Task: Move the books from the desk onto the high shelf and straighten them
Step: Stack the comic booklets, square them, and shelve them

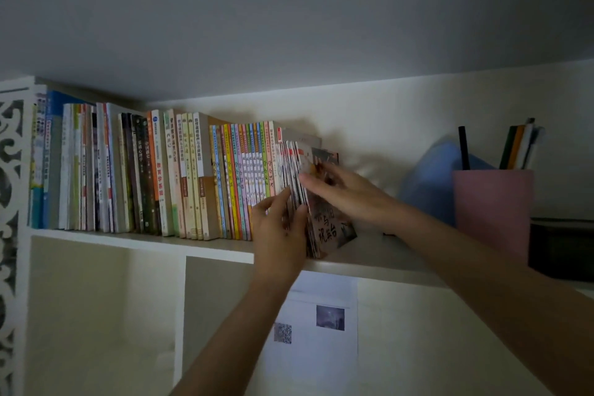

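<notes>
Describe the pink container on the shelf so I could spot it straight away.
Follow the high white shelf rightwards, past the long row of upright books and both hands, to the far end. There stands the pink pen holder, in front of something blue. It is the only pink box-shaped thing there, with dark, orange and white pens sticking out of its top.

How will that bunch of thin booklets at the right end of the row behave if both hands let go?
The thin booklets lean and fan apart, so they would likely slump right, where nothing props them. Their spines look slim, so each is probably floppy and light. The left hand and right hand steady them on the shelf.
</notes>
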{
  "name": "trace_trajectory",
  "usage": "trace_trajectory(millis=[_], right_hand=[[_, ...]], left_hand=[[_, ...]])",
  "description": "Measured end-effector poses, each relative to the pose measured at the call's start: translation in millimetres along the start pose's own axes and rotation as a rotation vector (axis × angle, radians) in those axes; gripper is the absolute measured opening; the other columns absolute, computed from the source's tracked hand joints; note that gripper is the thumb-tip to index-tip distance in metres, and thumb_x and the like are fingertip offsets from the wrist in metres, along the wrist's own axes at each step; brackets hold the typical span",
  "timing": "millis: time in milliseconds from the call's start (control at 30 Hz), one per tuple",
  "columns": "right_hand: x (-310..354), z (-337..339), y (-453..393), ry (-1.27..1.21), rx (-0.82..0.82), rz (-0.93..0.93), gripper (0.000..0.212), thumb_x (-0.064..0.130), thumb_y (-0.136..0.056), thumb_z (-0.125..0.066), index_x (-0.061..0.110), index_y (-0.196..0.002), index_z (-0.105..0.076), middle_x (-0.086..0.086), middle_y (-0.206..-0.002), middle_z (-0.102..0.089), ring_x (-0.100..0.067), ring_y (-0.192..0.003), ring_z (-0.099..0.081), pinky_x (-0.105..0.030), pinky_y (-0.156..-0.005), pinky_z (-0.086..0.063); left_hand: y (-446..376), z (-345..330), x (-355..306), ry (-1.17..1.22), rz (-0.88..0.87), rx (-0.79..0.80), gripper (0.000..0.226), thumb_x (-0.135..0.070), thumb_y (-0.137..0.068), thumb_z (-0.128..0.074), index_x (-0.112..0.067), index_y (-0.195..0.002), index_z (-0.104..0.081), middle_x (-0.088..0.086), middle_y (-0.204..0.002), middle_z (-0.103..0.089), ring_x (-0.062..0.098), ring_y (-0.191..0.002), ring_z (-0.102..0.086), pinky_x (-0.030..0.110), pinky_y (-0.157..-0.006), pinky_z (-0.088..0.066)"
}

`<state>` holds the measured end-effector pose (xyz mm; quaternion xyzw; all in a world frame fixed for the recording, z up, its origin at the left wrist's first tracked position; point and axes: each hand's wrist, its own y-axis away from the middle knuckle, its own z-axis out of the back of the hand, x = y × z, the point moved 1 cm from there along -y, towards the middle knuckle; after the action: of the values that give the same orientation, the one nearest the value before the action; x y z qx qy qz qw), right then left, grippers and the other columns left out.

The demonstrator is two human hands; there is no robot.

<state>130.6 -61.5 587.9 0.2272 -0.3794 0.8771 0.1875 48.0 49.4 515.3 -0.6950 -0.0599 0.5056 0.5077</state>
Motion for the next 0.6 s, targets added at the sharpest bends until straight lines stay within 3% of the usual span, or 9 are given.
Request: trace_trajectory(millis=[67,133,233,300,367,433,533,600], right_hand=[[1.4,-0.1,1.1,0.013,0.04,0.037,0.064,0.063,-0.07,-0.073,0.049,-0.127,-0.048,0.023,-0.119,-0.064,0.0,-0.11,-0.06,-0.028,-0.097,-0.048],[-6.5,-3.0,-6.8,0.068,-0.003,0.04,0.079,0.066,-0.061,-0.077,0.051,-0.131,-0.043,0.022,-0.123,-0.062,-0.003,-0.113,-0.059,-0.033,-0.102,-0.046],[-12.7,-2.1,-14.5,0.046,-0.04,-0.025,0.076,0.059,-0.065,-0.077,0.054,-0.132,-0.041,0.018,-0.122,-0.062,-0.009,-0.111,-0.06,-0.033,-0.098,-0.048],[-15.1,1.5,-15.0,0.021,-0.034,-0.059,0.079,0.054,-0.067,-0.08,0.052,-0.135,-0.04,0.017,-0.121,-0.061,-0.01,-0.109,-0.06,-0.03,-0.091,-0.05],[-15.3,3.3,-15.5,-0.009,-0.011,-0.076,0.081,0.051,-0.068,-0.081,0.049,-0.138,-0.04,0.017,-0.119,-0.06,-0.01,-0.108,-0.06,-0.028,-0.085,-0.05],[-11.5,1.9,-15.5,-0.014,0.002,-0.064,0.079,0.048,-0.07,-0.081,0.046,-0.138,-0.041,0.018,-0.118,-0.06,-0.009,-0.11,-0.059,-0.025,-0.086,-0.048],[-12.8,-2.5,-18.0,0.09,-0.002,0.012,0.086,0.054,-0.067,-0.081,0.044,-0.14,-0.036,0.019,-0.128,-0.057,-0.006,-0.117,-0.055,-0.025,-0.099,-0.043],[-13.5,-5.8,-18.5,0.142,-0.001,0.037,0.091,0.05,-0.069,-0.081,0.043,-0.144,-0.03,0.02,-0.129,-0.054,-0.004,-0.116,-0.053,-0.019,-0.096,-0.039]], left_hand=[[-4.6,8.4,7.2,-0.132,-0.086,-0.006,0.042,-0.024,-0.095,-0.058,-0.019,-0.136,-0.053,0.007,-0.129,-0.047,0.017,-0.118,-0.05,0.035,-0.098,-0.049],[-9.0,7.7,7.2,-0.325,-0.148,-0.049,0.041,-0.02,-0.094,-0.06,-0.017,-0.134,-0.055,0.008,-0.122,-0.048,0.022,-0.116,-0.047,0.029,-0.092,-0.043],[-11.9,-1.2,7.1,-0.596,-0.202,-0.057,0.045,-0.026,-0.091,-0.062,-0.014,-0.135,-0.054,0.023,-0.118,-0.049,0.04,-0.109,-0.045,0.042,-0.087,-0.045],[-11.9,-5.0,13.6,-0.698,-0.273,-0.029,0.059,-0.029,-0.091,-0.061,-0.015,-0.145,-0.042,0.026,-0.119,-0.046,0.041,-0.103,-0.047,0.046,-0.083,-0.047],[-14.5,2.7,16.7,-0.604,-0.272,0.06,0.066,-0.026,-0.093,-0.06,-0.023,-0.15,-0.029,0.02,-0.127,-0.039,0.035,-0.107,-0.05,0.037,-0.089,-0.045],[-18.9,13.6,16.2,-0.493,-0.211,0.075,0.069,-0.025,-0.089,-0.066,-0.03,-0.149,-0.031,0.009,-0.122,-0.043,0.025,-0.101,-0.056,0.023,-0.085,-0.042],[-24.1,17.5,14.6,-0.446,-0.176,-0.006,0.077,-0.026,-0.081,-0.075,-0.03,-0.147,-0.035,-0.002,-0.102,-0.047,0.018,-0.089,-0.055,0.02,-0.078,-0.039],[-22.3,11.6,12.1,-0.426,-0.188,-0.027,0.077,-0.024,-0.081,-0.076,-0.025,-0.147,-0.036,-0.001,-0.105,-0.051,0.019,-0.099,-0.056,0.02,-0.079,-0.039]])
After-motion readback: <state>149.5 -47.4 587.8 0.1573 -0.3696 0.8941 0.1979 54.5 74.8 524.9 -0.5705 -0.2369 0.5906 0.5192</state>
